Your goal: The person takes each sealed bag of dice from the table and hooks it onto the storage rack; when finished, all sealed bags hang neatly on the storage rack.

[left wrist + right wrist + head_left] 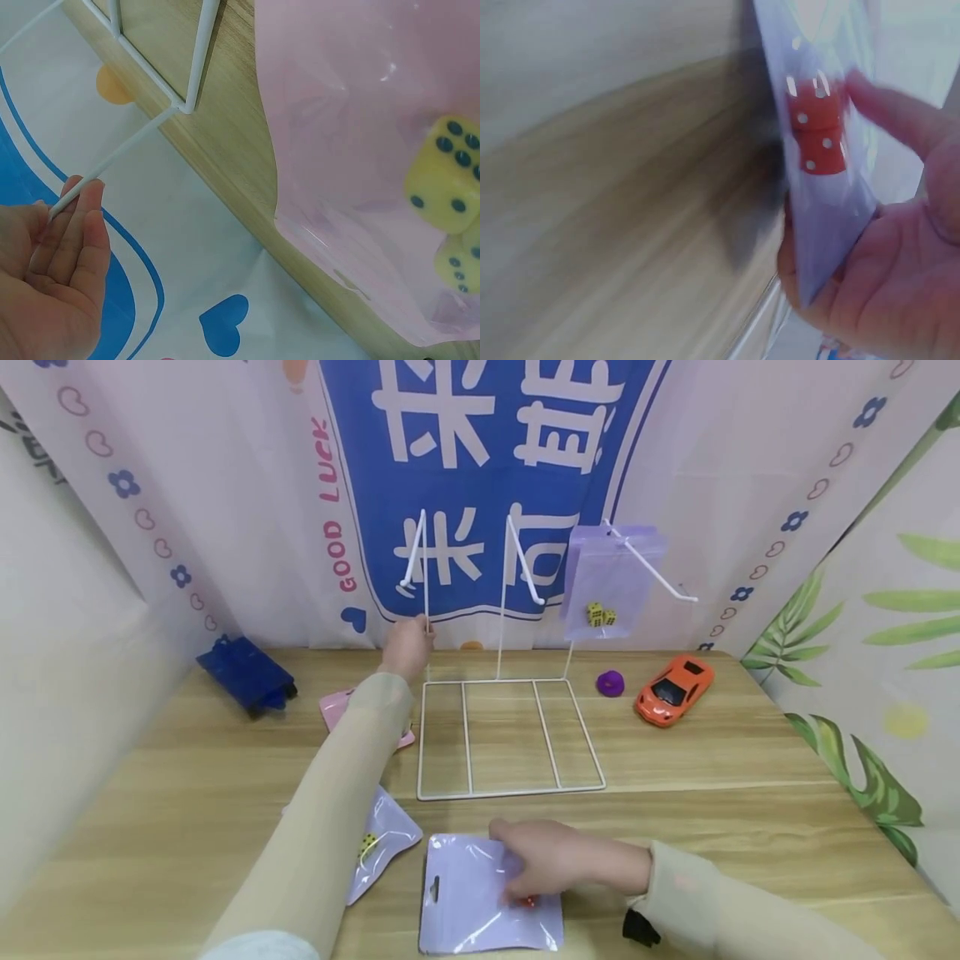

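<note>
At the back of the table, my left hand [408,647] grips the left upright of a white wire rack [512,795]; in the left wrist view, fingers and thumb of the left hand [60,262] close round the thin rod. Near the front edge, my right hand [543,857] holds a purple zip bag [457,893] with red dice [817,127] inside. In the right wrist view the thumb lies on one face of the bag and the other fingers pass behind it. Another purple bag with yellow dice [602,615] hangs on the rack's right hook.
A pink bag [337,172] with yellow dice lies left of the rack, partly behind my left arm. Another purple bag [386,835] lies nearer. A dark blue item [246,675] stands far left. Right of the rack are a small purple object [611,683] and an orange toy car [674,690].
</note>
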